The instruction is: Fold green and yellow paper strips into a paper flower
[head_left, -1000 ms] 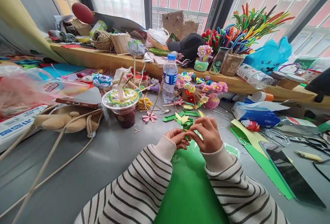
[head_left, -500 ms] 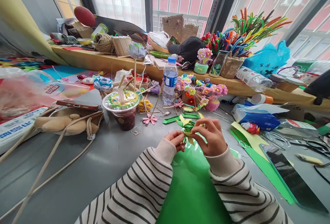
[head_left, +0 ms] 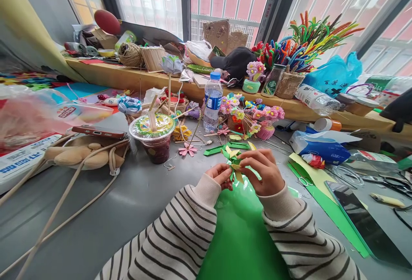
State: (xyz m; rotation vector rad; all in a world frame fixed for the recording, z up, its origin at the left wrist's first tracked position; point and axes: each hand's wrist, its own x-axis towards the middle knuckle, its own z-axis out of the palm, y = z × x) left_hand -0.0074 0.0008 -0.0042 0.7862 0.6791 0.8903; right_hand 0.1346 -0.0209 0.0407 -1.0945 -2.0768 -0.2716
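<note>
Between my hands is a small folded paper flower (head_left: 232, 156) with green and yellow petals. My left hand (head_left: 220, 174) pinches it from the left, thumb and forefinger at its base. My right hand (head_left: 264, 171) has its thumb and fingers closed on a yellow petal at the flower's right side. Green folded paper strips (head_left: 215, 150) lie on the table just behind the flower. A glossy green sheet (head_left: 243, 232) lies beneath my forearms. Parts of the flower are hidden by my fingers.
A lidded drink cup (head_left: 152, 137) stands to the left, a water bottle (head_left: 213, 104) behind. On the right are a phone (head_left: 363, 217), small scissors (head_left: 303, 181), a blue tissue pack (head_left: 320, 147) and green paper (head_left: 337, 215). A beige bag (head_left: 86, 155) sits at the left.
The fingers of my right hand have shifted slightly at the yellow petal. My left hand keeps its pinch. The view has moved very little.
</note>
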